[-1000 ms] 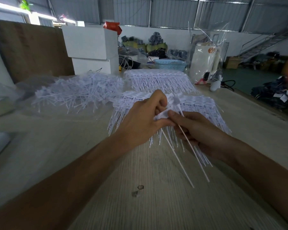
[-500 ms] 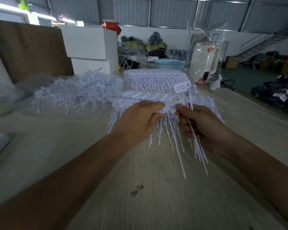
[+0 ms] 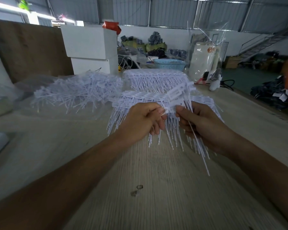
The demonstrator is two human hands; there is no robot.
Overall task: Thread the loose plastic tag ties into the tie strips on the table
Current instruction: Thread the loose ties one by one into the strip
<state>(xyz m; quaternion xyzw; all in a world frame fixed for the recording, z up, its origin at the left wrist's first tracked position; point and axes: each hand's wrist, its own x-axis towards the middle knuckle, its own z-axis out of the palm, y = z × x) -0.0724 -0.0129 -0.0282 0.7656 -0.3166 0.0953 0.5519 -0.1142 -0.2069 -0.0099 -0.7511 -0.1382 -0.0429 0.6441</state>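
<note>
Nearest the viewer, bare desk (image 3: 156,188) lies open below both hands; the left hand (image 3: 140,123) curls its grip closed, thumb and fingers pinching the end of a short tie strip (image 3: 178,95) lifted off the desk; the right hand (image 3: 201,123), just beside it, pinches the same strip and a loose tie (image 3: 198,143) whose tail hangs down past the wrist; directly beneath and beyond the grips lies a finished row of strips (image 3: 140,97); a second row (image 3: 156,77) sits farther; loose ties (image 3: 76,92) are heaped far-left; white boxes (image 3: 90,47) stand behind.
</note>
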